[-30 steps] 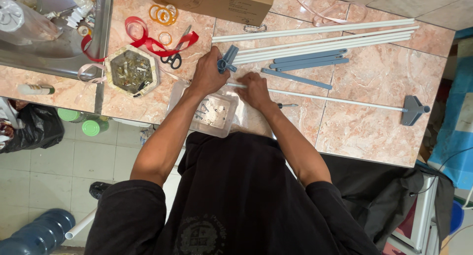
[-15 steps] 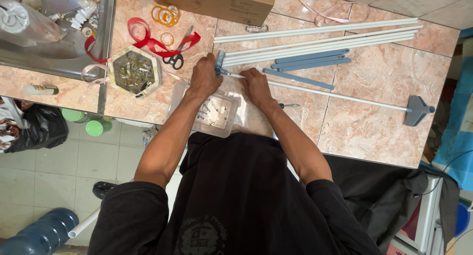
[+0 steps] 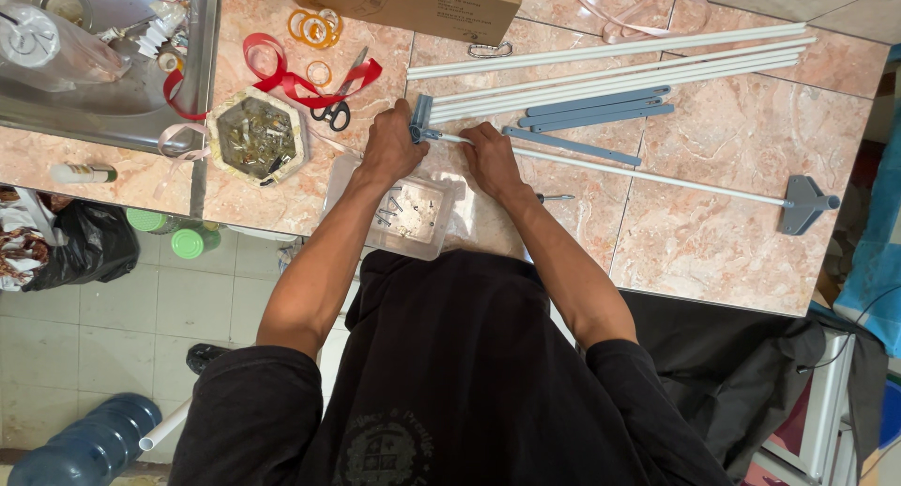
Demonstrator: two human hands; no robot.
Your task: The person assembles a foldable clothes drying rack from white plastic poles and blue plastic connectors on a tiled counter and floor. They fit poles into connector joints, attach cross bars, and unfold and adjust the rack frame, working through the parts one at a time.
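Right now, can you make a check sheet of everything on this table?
Surface: pink marble-pattern counter, sink at one end.
Job's things: long white rod with grey end fittings; clear tray of small metal parts.
Clutter: spare white tubes, grey-blue bars, scissors, red ribbon, tape rolls, cardboard box, hexagonal dish.
Hands: left hand and right hand grip the rod's near end.
Cables: nothing seen.
Surroundings: tiled floor, blue water jug, black bag.
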